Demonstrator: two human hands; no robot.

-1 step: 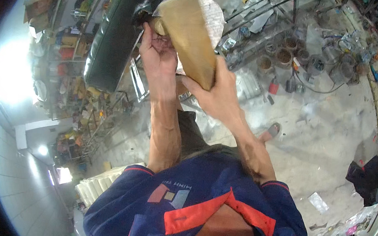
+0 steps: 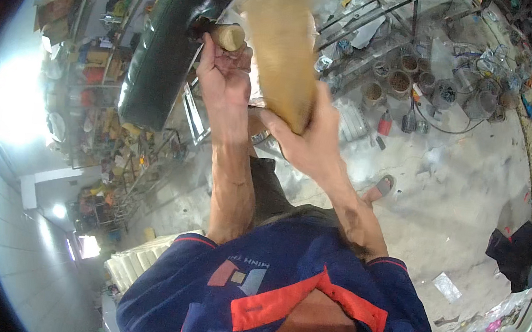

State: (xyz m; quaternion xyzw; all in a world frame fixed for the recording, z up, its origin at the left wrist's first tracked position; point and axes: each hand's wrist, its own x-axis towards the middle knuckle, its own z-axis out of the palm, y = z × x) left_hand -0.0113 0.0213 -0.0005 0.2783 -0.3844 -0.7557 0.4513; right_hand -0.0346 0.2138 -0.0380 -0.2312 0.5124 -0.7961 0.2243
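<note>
A long, black padded piece (image 2: 160,58) with a glossy cover stands at the upper left. From a dark hole in its side sticks a short round wooden peg (image 2: 231,36), pale at its end. My left hand (image 2: 226,77) is closed about the peg, thumb beside the hole and fingers beneath; some fingers are hidden. My right hand (image 2: 313,138) grips the lower end of a thick flat wooden block (image 2: 280,57), smeared by motion. The block is held upright just right of the peg, with a gap between them. A pale round surface behind is mostly hidden.
Several buckets (image 2: 399,81) of small parts stand on the floor at the upper right, near a metal frame (image 2: 376,9). A red bottle (image 2: 384,123) and a cable lie nearby. Cluttered shelves (image 2: 109,20) fill the left. A dark cloth (image 2: 519,254) lies at the far right.
The wooden block has swung right, away from the peg, which now shows its whole end. My right hand moved slightly right and down with it. My left hand has stayed put.
</note>
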